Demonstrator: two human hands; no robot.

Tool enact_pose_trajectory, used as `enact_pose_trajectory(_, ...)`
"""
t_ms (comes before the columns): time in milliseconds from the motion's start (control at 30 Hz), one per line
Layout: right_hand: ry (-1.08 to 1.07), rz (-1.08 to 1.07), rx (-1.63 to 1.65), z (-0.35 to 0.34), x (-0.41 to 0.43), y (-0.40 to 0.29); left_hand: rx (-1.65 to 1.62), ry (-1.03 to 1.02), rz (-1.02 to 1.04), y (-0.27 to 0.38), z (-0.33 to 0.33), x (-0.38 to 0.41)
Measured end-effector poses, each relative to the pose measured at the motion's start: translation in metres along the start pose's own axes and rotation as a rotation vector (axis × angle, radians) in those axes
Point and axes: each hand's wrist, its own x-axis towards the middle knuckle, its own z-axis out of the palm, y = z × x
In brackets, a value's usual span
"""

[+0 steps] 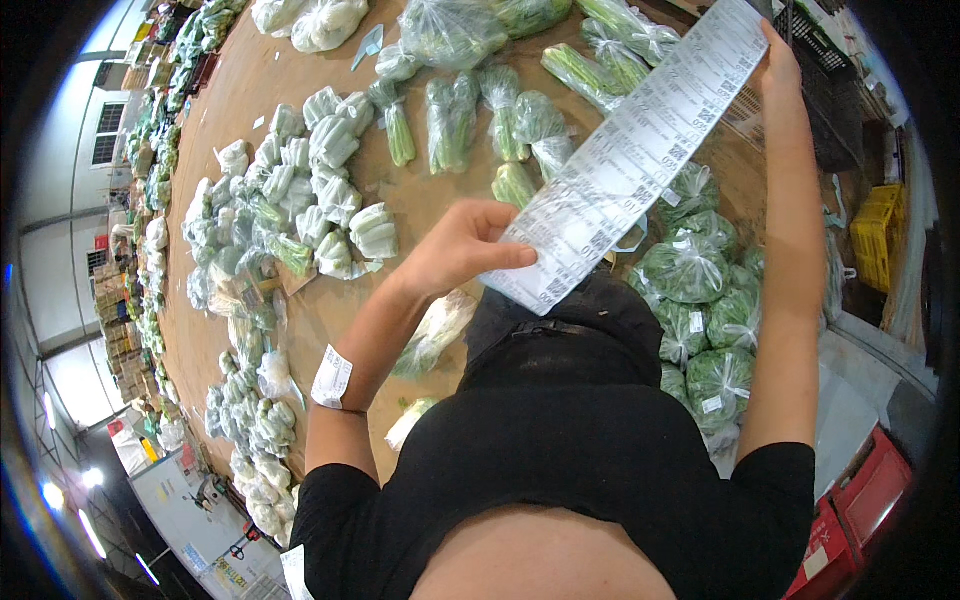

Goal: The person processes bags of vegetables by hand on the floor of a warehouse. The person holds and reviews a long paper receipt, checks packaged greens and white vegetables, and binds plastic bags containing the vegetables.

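A long strip of printed paper labels (637,157) is stretched diagonally in front of my body. My left hand (469,247) pinches its lower end, the thumb on top. My right hand (780,64) grips the upper end near its edge; part of the fingers is hidden behind the strip. One printed label (332,377) is stuck on my left forearm and another (295,571) hangs at my left sleeve. Beyond the strip, bagged celery-like stalks (450,127) lie on the brown floor. Close to my right side are piled clear bags of green leafy vegetables (686,266), some bearing small labels.
To the left, many bags of pale green vegetables (330,139) lie heaped on the floor (315,322). A yellow plastic crate (876,236) and red crates (870,487) stand at the right. Black crates (814,34) are at the upper right. Stacked produce lines the far left wall.
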Motion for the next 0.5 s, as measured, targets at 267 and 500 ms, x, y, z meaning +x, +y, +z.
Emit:
enact_pose_trajectory(267,0.464,-0.036,-0.089,-0.117,0.064,-0.030,-0.016,0.013,-0.039,-0.004,0.017,-0.005)
enact_pose_trajectory(500,0.554,0.005,-0.156,-0.111,0.076,-0.007,-0.031,0.089,-0.039,-0.014,0.019,-0.014)
